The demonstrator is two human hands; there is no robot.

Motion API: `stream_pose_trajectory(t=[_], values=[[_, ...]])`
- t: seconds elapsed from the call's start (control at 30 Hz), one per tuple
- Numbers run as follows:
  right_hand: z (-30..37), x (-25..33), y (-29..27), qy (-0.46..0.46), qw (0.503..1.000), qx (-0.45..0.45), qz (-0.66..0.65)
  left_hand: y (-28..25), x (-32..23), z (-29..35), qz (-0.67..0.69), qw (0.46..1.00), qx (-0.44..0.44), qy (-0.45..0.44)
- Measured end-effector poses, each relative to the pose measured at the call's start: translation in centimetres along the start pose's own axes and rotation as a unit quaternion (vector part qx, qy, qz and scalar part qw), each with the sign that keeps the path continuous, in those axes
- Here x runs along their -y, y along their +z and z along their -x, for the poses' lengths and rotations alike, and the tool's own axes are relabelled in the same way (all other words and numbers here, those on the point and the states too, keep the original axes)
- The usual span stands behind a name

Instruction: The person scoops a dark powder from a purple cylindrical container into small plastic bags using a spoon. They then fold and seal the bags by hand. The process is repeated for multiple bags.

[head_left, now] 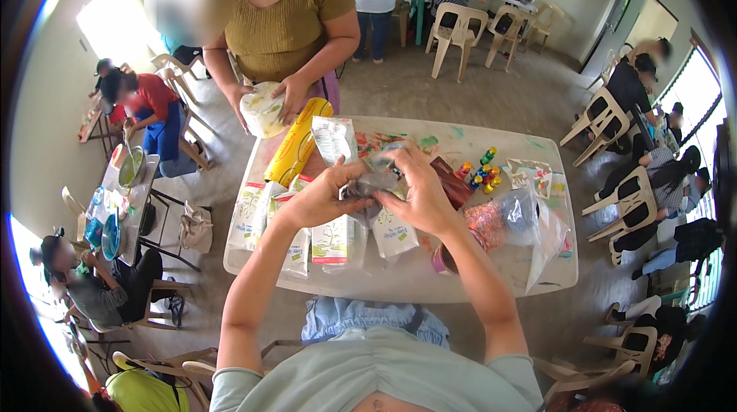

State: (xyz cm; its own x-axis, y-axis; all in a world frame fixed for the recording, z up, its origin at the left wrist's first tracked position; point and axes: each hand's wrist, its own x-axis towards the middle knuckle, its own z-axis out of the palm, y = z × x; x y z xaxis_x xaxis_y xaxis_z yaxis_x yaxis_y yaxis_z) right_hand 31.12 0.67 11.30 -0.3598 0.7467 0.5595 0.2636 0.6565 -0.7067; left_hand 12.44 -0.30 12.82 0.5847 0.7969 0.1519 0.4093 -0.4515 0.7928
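Above the middle of the table, my left hand (322, 198) and my right hand (418, 191) are closed on a crumpled, greyish, partly see-through plastic bag (367, 184). Motion blurs it, and my fingers cover parts of it. Below my hands lie several white-and-green cartons (328, 244). Just past my left hand, a white printed packet (335, 139) rests beside a long yellow box (301, 143). A dark red pouch (451, 183) lies close to my right hand, next to several small colourful bottles (484, 176).
A clear bag of pink-orange bits (484, 220) and a clear plastic sheet (546, 247) lie on the right of the paint-stained white table (430, 274). Across it, a person in a mustard top (288, 16) holds a round white wrapped thing (262, 110). Plastic chairs (461, 28) stand around.
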Motion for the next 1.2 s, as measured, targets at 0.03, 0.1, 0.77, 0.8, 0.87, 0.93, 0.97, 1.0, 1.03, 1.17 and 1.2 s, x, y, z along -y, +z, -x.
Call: stream_pose_trajectory(t=[0.03,0.1,0.77,0.8,0.87,0.93,0.97,1.0,1.03,1.17,1.2], values=[[-0.1,0.0,-0.1,-0.001,1.0,0.031,0.002,0.2,0.0,0.2,0.016,1.0,-0.007,0.01],[-0.2,-0.2,-0.6,-0.004,0.996,0.093,0.005,0.5,0.0,0.4,0.022,1.0,0.005,0.0],[1.4,-0.5,-1.5,0.09,0.975,0.2,-0.014,2.4,0.9,0.9,0.052,0.997,0.055,0.006],[1.5,-0.7,-1.6,0.071,0.978,0.198,-0.007,2.5,1.0,0.7,0.069,0.996,0.05,0.005],[1.9,-1.5,-2.0,0.045,0.98,0.192,0.008,3.1,1.5,0.4,0.111,0.993,0.051,0.001],[2.2,-2.1,-2.2,0.031,0.986,0.162,0.027,3.4,0.7,0.1,0.069,0.997,-0.004,0.013],[2.1,-2.3,-2.4,0.022,0.987,0.158,0.034,3.8,0.8,0.1,0.046,0.998,-0.025,0.021],[1.9,-2.3,-2.7,0.008,0.987,0.155,0.043,4.0,0.8,0.0,0.021,0.998,-0.05,0.03],[1.8,-2.1,-3.0,0.012,0.986,0.16,0.052,4.0,0.6,-0.1,0.009,0.999,-0.044,0.029],[2.0,-1.3,-4.3,0.041,0.98,0.188,0.05,4.3,0.1,-0.4,0.022,0.999,-0.038,0.015],[2.1,-1.4,-4.4,0.05,0.978,0.198,0.038,4.4,0.0,-0.4,0.04,0.998,-0.041,0.006]])
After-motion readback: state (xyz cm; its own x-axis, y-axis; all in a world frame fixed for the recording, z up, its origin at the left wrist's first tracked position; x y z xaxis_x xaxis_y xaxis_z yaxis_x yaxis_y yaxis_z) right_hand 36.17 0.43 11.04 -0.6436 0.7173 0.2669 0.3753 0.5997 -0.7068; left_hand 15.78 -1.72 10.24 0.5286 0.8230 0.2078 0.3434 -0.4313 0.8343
